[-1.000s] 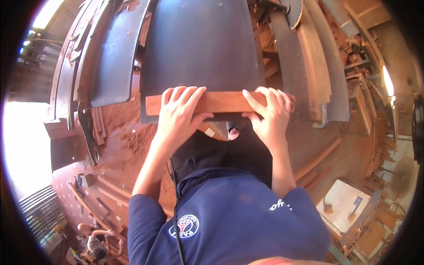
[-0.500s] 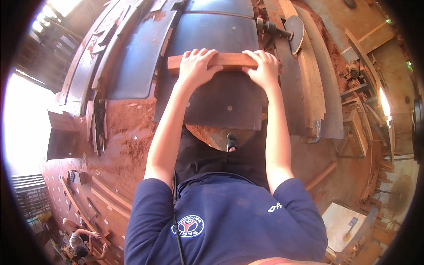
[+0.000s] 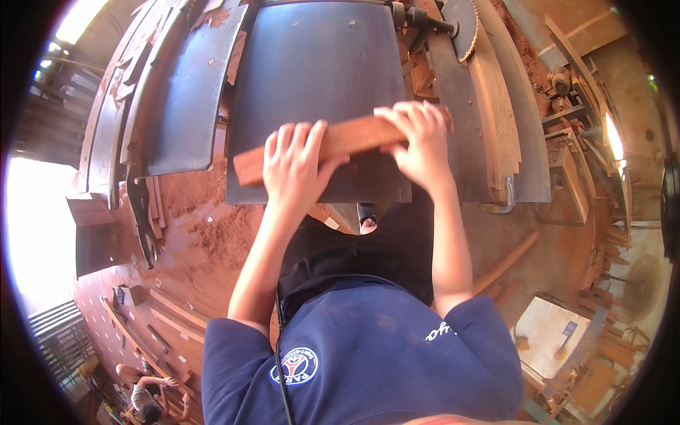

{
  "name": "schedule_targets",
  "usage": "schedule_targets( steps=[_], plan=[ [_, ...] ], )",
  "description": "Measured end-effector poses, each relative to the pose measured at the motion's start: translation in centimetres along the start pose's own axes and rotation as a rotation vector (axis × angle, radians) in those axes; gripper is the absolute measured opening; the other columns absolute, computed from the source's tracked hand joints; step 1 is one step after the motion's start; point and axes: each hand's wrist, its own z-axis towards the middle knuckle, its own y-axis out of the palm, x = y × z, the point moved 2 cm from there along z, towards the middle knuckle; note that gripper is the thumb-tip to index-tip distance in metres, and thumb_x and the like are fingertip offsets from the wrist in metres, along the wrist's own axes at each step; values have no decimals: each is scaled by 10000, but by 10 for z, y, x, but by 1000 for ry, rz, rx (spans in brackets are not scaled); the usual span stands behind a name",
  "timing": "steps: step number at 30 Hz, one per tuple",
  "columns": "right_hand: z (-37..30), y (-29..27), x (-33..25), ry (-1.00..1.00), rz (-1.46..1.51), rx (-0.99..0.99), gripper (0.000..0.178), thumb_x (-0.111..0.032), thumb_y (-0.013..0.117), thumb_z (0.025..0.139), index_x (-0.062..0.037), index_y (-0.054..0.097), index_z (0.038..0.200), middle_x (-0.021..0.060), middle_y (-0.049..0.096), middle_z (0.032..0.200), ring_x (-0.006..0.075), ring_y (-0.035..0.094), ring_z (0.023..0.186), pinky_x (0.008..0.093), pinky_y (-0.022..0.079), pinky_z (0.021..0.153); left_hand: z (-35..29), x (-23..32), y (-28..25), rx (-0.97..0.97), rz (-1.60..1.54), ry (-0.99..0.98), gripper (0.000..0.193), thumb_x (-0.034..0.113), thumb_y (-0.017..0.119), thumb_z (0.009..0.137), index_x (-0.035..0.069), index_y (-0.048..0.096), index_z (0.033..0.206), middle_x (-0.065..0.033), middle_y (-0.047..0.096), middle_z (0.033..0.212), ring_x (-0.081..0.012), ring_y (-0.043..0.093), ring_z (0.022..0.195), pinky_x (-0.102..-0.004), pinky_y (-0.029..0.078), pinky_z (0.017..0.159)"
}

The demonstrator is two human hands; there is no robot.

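Observation:
A reddish-brown wooden block [image 3: 360, 137] lies across my two hands over a dark flat metal machine table [image 3: 319, 64]. It is tilted, its left end closer to my body than its right end. My left hand [image 3: 294, 166] grips it near the left end, fingers over the far side and thumb along the near side. Around the right end my right hand [image 3: 419, 145] is closed, fingers also on top. Whether the block touches the table or is slightly lifted, I cannot tell.
A toothed circular saw blade [image 3: 472, 32] stands at the upper right beside a long wooden strip [image 3: 496, 106]. A metal clamp [image 3: 504, 200] sits at that strip's near end. Another metal plate [image 3: 184, 106] lies left. Sawdust [image 3: 219, 227] covers the floor; a person [image 3: 147, 397] works far lower left.
Both hands have drawn the wooden block toward my body. Its left end has swung nearer, so the block went from nearly level to slanted.

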Motion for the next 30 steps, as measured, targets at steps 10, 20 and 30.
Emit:
schedule_targets(
  steps=[10,20,30],
  plan=[
    [108,53,52,-42,-19,-67,578,-251,800,750,-163,721,1316,83,684,1308,321,552,1366,524,284,1310,81,-27,60,-138,289,-114,556,503,691,994,31,620,1278,-162,680,1158,-348,636,1119,-483,491,930],
    [18,27,-43,-104,255,9,203,-317,786,910,-114,780,893,39,737,1040,290,648,1176,481,398,1161,-56,60,-32,-444,81,-159,806,407,728,972,-153,466,1489,-211,678,1143,-313,720,984,-406,592,785],
    [94,48,12,263,-95,43,566,-490,808,904,-88,723,1292,207,617,1376,378,593,1347,497,523,1103,52,55,26,-448,-37,-372,801,499,528,1084,-179,448,1503,-304,745,1140,-415,767,1031,-478,611,880]
  ],
)
